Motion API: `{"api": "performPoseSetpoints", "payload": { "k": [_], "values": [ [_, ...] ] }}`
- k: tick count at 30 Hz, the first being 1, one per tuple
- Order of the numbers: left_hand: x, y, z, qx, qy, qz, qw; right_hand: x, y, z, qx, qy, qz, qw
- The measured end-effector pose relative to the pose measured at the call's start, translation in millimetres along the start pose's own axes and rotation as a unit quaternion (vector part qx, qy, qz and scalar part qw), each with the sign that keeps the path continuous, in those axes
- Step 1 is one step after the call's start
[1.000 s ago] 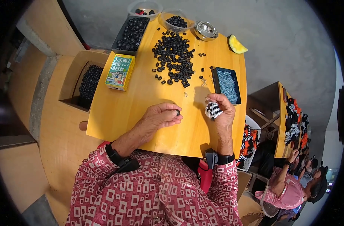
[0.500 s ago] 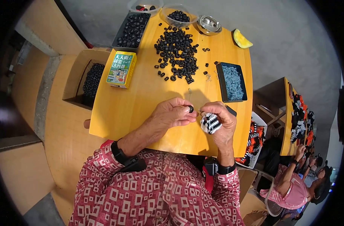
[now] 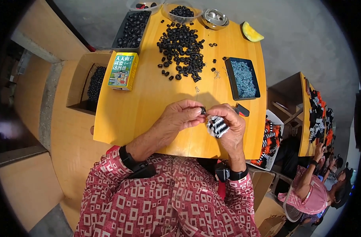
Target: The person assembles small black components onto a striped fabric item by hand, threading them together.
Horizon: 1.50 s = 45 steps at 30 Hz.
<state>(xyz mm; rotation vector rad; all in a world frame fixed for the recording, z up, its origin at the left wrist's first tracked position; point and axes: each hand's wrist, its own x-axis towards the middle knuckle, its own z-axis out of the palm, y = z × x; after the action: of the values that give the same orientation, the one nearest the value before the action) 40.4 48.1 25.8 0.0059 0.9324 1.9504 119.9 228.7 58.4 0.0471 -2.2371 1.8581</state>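
My left hand (image 3: 180,116) pinches a small round black part (image 3: 203,110) between thumb and fingertips, above the front of the yellow table (image 3: 148,94). Close against it on the right, my right hand (image 3: 230,124) is closed round a black-and-white striped bundle (image 3: 217,126), probably of yarn or cord. The fingertips of both hands nearly meet; whatever lies between them is too small to make out. Beyond the hands spreads a pile of loose black ring-like parts (image 3: 184,51). A few tiny clear bits (image 3: 197,89) lie nearer to me.
A black tray of small blue-grey pieces (image 3: 243,79) sits right, near a red-and-black tool (image 3: 241,110). Left are a yellow-green box (image 3: 123,71) and a bin of black parts (image 3: 133,31). Metal bowls (image 3: 214,19) and a fruit wedge (image 3: 252,31) stand far back. Another person (image 3: 311,185) works at right.
My left hand has brought the black part up to the right hand's fingertips. The striped bundle has shifted slightly left, and the view has tilted a little.
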Motion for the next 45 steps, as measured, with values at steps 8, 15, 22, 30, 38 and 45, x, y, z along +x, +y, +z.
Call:
{"api": "performPoseSetpoints", "payload": {
  "k": [8,15,22,30,38,45],
  "values": [
    [-1.7,-1.9,0.4,0.032,-0.008,-0.013,0.999,-0.5,2.1,7.5,-0.097,0.032,-0.009,0.995],
    [-1.3,-2.6,0.2,0.003,0.003,-0.008,1.000,0.5,-8.1,12.1,-0.266,0.029,-0.116,0.957],
    [-1.8,4.4,-12.2,0.003,0.012,0.006,1.000,23.4,-19.0,8.8,-0.398,-0.060,-0.234,0.885],
    [1.5,12.7,-21.4,0.022,0.037,0.017,0.999,133.4,-2.5,-43.4,-0.471,-0.024,-0.117,0.874],
    [0.4,16.8,-25.0,0.025,0.054,0.018,0.998,176.4,37.9,-29.5,-0.618,-0.109,0.002,0.779],
    [2.2,15.1,-26.5,0.008,0.059,0.011,0.998,150.4,17.9,-30.0,-0.447,-0.064,-0.079,0.889]
  ]
}}
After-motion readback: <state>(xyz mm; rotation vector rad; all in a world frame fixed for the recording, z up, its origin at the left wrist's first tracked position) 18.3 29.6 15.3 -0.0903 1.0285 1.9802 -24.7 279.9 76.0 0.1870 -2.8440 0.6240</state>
